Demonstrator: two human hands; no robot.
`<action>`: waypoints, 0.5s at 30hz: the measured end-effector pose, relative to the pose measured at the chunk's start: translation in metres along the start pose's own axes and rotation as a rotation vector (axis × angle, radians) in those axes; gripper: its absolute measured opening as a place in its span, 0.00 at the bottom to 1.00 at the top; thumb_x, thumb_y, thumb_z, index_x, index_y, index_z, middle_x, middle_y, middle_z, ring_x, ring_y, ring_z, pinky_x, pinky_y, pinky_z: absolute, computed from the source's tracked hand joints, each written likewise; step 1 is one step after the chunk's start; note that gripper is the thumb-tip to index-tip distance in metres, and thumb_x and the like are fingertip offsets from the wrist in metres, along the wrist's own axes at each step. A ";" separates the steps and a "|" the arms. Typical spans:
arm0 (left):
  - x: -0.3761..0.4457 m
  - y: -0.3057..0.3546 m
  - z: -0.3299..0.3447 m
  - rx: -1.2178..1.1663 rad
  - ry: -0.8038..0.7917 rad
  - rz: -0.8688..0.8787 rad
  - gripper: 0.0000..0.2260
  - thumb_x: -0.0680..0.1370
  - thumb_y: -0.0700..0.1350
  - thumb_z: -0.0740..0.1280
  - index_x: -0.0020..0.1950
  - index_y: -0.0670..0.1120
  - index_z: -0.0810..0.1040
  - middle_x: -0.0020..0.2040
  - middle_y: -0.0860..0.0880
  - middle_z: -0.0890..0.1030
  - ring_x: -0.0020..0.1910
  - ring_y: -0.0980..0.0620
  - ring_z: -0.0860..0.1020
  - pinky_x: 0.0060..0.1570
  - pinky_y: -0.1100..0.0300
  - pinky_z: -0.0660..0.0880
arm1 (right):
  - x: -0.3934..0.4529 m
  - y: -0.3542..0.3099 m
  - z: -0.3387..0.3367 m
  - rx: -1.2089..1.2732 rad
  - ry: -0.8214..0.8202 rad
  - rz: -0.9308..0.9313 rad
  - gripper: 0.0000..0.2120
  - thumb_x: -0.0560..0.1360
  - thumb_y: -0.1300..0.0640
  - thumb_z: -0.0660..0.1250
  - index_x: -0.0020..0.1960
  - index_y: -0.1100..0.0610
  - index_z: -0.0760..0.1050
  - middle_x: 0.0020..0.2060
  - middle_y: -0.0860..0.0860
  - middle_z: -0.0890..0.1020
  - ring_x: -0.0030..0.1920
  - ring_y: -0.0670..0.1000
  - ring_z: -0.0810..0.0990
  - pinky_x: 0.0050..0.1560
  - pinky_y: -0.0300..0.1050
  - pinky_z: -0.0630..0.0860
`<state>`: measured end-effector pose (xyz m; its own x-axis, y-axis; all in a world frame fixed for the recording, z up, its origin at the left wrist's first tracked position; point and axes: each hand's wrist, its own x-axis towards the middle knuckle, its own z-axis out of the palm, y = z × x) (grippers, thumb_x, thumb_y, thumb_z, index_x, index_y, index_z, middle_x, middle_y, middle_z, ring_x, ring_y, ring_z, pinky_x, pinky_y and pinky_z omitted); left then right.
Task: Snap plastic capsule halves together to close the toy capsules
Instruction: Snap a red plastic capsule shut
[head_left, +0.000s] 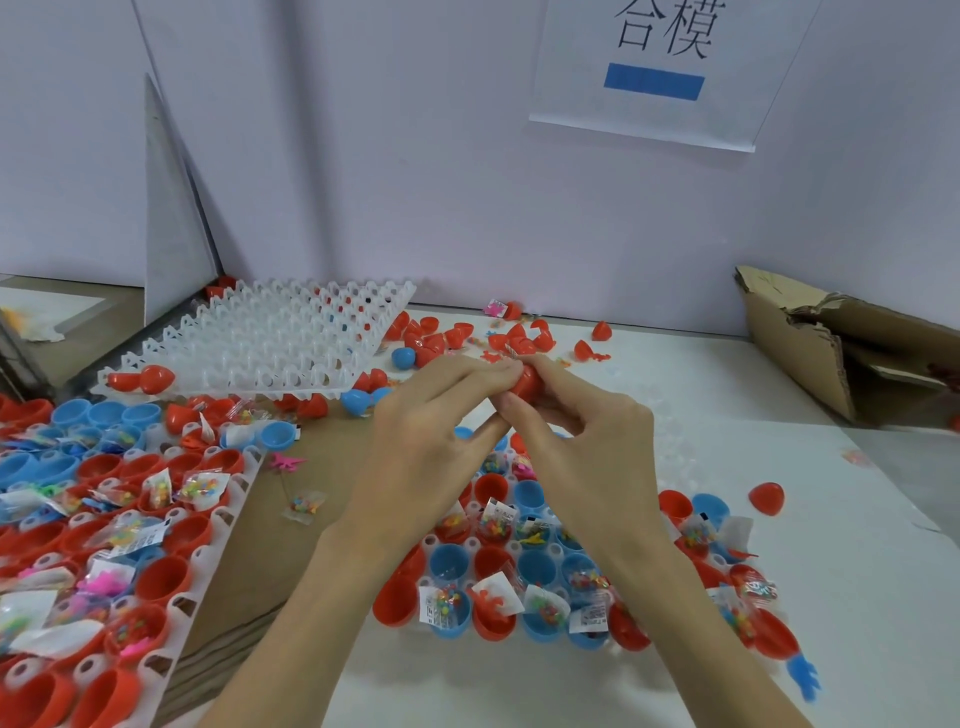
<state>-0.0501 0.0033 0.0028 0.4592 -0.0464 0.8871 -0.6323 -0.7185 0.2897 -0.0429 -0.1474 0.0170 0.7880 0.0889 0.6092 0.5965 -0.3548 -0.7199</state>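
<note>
Both hands raised over centre tray (519, 551), pinching red capsule (525, 382). Left hand (426, 441): fingers pressed together on top, thumb below. Right hand (587, 441): fingers curled round right side. Capsule mostly hidden by fingertips; seam not visible, closed or not cannot tell. Centre tray partly hidden under forearms. Left tray (104, 545) cut off by frame edge. Empty white tray (270, 338) tilted at back.

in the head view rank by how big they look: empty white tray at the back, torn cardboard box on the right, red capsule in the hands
1. empty white tray
2. cardboard box, cut off by the frame edge, so unsure against the tray
3. red capsule
</note>
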 end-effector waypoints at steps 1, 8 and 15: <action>0.000 0.001 0.000 0.004 -0.001 -0.002 0.13 0.75 0.38 0.77 0.59 0.39 0.85 0.54 0.46 0.86 0.53 0.52 0.83 0.58 0.60 0.79 | 0.000 0.001 0.000 -0.022 -0.003 -0.009 0.19 0.75 0.56 0.74 0.66 0.54 0.80 0.51 0.35 0.81 0.48 0.27 0.79 0.54 0.23 0.73; 0.001 0.009 0.000 -0.007 -0.019 -0.038 0.12 0.75 0.39 0.76 0.58 0.38 0.85 0.54 0.45 0.86 0.53 0.49 0.84 0.58 0.57 0.79 | 0.000 0.001 -0.002 -0.059 0.002 -0.059 0.18 0.75 0.56 0.74 0.65 0.55 0.80 0.49 0.31 0.78 0.46 0.25 0.78 0.52 0.22 0.72; 0.007 0.006 -0.001 -0.064 -0.010 -0.084 0.16 0.71 0.30 0.77 0.58 0.40 0.84 0.55 0.48 0.84 0.55 0.51 0.82 0.60 0.62 0.77 | 0.003 -0.002 0.000 0.091 -0.045 -0.008 0.20 0.73 0.54 0.77 0.64 0.49 0.79 0.52 0.40 0.84 0.52 0.39 0.84 0.55 0.32 0.78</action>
<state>-0.0513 -0.0010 0.0106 0.5184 0.0050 0.8551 -0.6298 -0.6742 0.3857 -0.0421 -0.1463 0.0201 0.7878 0.1337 0.6013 0.6129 -0.2682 -0.7433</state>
